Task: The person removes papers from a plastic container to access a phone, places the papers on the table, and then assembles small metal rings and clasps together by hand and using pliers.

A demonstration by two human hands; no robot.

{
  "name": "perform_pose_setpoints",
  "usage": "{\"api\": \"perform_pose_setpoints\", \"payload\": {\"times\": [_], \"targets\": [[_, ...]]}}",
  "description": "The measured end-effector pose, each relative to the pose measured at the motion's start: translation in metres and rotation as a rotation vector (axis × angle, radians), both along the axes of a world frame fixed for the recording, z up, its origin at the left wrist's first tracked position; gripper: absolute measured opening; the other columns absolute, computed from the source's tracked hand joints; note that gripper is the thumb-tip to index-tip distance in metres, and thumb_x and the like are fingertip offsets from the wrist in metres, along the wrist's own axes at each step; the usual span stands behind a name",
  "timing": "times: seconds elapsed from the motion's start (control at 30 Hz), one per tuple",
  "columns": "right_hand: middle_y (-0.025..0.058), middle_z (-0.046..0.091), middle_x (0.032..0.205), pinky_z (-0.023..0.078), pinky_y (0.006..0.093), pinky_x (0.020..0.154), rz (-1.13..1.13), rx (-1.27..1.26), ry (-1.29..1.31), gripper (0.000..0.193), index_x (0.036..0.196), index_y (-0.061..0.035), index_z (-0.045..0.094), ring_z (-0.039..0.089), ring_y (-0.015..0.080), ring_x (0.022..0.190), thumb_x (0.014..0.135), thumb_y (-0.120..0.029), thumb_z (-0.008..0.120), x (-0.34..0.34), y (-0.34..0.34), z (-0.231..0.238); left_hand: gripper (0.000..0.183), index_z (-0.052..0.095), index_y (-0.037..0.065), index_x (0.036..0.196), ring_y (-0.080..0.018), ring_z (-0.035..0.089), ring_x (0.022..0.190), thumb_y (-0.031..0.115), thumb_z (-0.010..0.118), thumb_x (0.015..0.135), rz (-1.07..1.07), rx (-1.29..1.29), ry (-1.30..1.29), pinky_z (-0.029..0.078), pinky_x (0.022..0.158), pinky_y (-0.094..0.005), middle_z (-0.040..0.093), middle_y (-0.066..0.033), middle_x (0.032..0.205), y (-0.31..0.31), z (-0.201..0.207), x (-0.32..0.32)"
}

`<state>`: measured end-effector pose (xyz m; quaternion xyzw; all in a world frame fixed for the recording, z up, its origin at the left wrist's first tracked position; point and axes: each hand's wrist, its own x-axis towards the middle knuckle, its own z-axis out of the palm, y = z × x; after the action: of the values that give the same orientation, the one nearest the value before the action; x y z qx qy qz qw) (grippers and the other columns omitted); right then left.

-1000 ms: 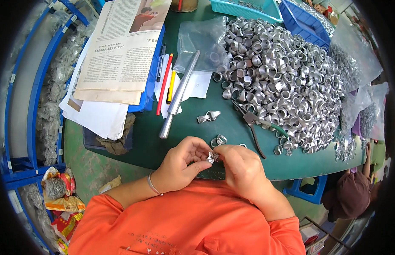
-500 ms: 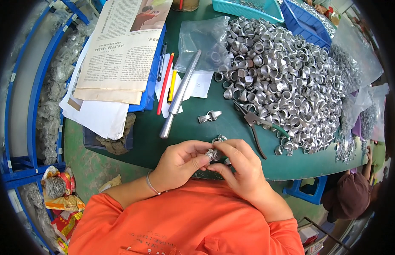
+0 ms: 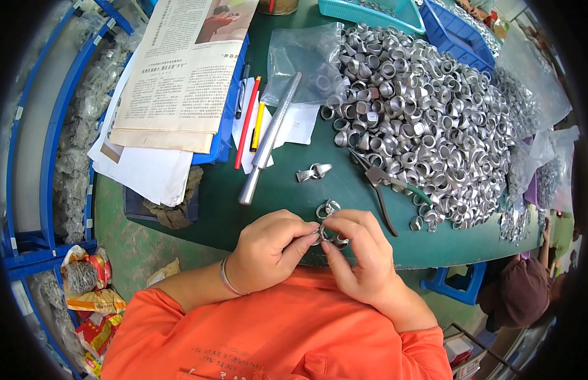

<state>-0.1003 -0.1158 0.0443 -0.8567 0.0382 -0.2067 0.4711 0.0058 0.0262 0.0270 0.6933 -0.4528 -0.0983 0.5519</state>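
Close to the table's near edge, my left hand point(image 3: 275, 244) pinches a silver-grey metal ring, mostly covered by its fingertips. My right hand point(image 3: 363, 256) has thumb and index finger closed on another metal ring point(image 3: 324, 234), right beside the left fingertips. Whether the two rings touch is hard to make out. Just beyond the fingers lies a ring point(image 3: 328, 209) on the green table. Farther off is a small group of rings point(image 3: 313, 171). Pliers point(image 3: 374, 177) with dark and green handles lie right of it, against a large heap of metal rings point(image 3: 427, 120).
A tapered metal ring stick point(image 3: 268, 139) lies left of centre beside a red pen point(image 3: 247, 120) and a yellow marker point(image 3: 257, 126). Newspapers point(image 3: 173, 82) cover a blue tray at the left. Blue shelving point(image 3: 59, 139) stands farther left. A person point(image 3: 525, 291) is at the right.
My fingers have turned and spread slightly, so the ring in my right hand shows more. The ring on the table beyond them is now more exposed.
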Motion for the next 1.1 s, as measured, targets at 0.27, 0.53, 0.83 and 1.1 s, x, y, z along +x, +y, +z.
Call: {"api": "perform_pose_setpoints", "payload": {"times": [0.27, 0.53, 0.83, 1.1], "targets": [[0.0157, 0.062, 0.093, 0.050, 0.0285, 0.063, 0.051, -0.194, -0.133, 0.022, 0.087, 0.0008, 0.061, 0.060, 0.0232, 0.075, 0.069, 0.009, 0.070, -0.004, -0.007, -0.007, 0.009, 0.060, -0.003, 0.086, -0.0241, 0.058, 0.060, -0.003, 0.066, 0.079, -0.020, 0.142, 0.336, 0.046, 0.053, -0.0294, 0.058, -0.0116, 0.073, 0.005, 0.001, -0.003], [0.0099, 0.064, 0.086, 0.051, 0.0293, 0.063, 0.020, 0.112, -0.053, 0.020, 0.084, -0.0014, 0.064, 0.062, 0.0208, 0.074, 0.068, 0.003, 0.075, -0.005, -0.010, -0.006, 0.010, 0.062, -0.003, 0.087, -0.0196, 0.059, 0.059, -0.007, 0.066, 0.078, -0.054, -0.029, 0.005, 0.045, 0.052, -0.0260, 0.061, -0.0127, 0.073, 0.002, 0.000, 0.002], [0.0116, 0.060, 0.081, 0.050, 0.0334, 0.061, 0.030, 0.012, 0.144, 0.015, 0.081, 0.0000, 0.060, 0.059, 0.0274, 0.069, 0.072, 0.001, 0.072, -0.002, -0.006, 0.009, 0.016, 0.058, -0.004, 0.088, -0.0302, 0.057, 0.065, -0.007, 0.065, 0.074, -0.056, 0.021, -0.087, 0.047, 0.057, -0.0356, 0.056, -0.0143, 0.074, 0.000, -0.008, -0.004], [0.0106, 0.057, 0.076, 0.048, 0.0312, 0.058, 0.065, 0.186, 0.201, 0.014, 0.077, 0.0001, 0.058, 0.058, 0.0255, 0.066, 0.073, 0.001, 0.071, -0.010, -0.010, -0.006, 0.015, 0.055, -0.002, 0.086, -0.0295, 0.055, 0.066, -0.007, 0.064, 0.074, -0.086, 0.042, -0.257, 0.047, 0.058, -0.0359, 0.053, -0.0130, 0.075, -0.001, -0.002, -0.006]]}}
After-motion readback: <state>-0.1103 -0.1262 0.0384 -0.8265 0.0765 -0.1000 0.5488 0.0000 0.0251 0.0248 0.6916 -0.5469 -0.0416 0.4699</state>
